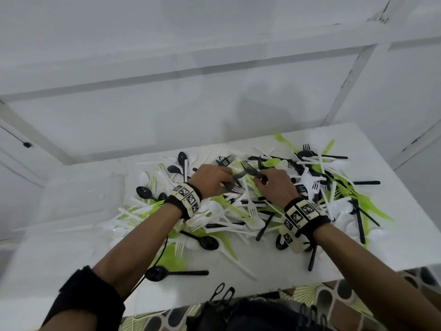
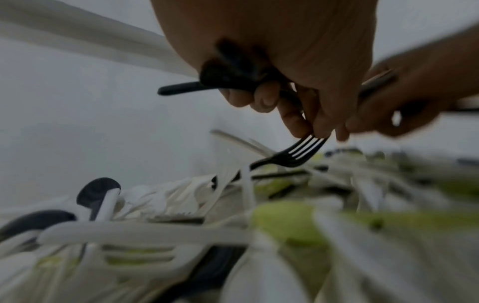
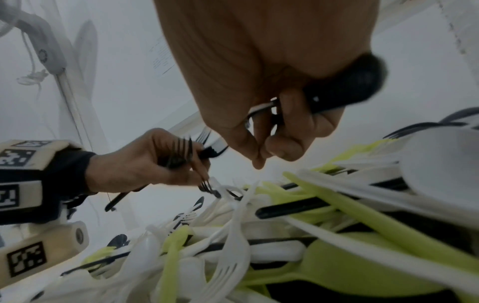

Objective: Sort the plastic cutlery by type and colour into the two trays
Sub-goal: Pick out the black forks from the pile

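A jumbled pile of black, white and lime-green plastic cutlery covers the white table. My left hand is over the pile's middle and grips a bunch of black forks in its palm, while its fingertips pinch the tines of another black fork lying in the pile. My right hand is just to the right, almost touching the left. It grips black cutlery handles, with thumb and forefinger tips pressed together above the pile.
A clear plastic tray sits on the table to the left of the pile. Loose black spoons lie near the front edge. White walls surround the table; a patterned floor shows below the front edge.
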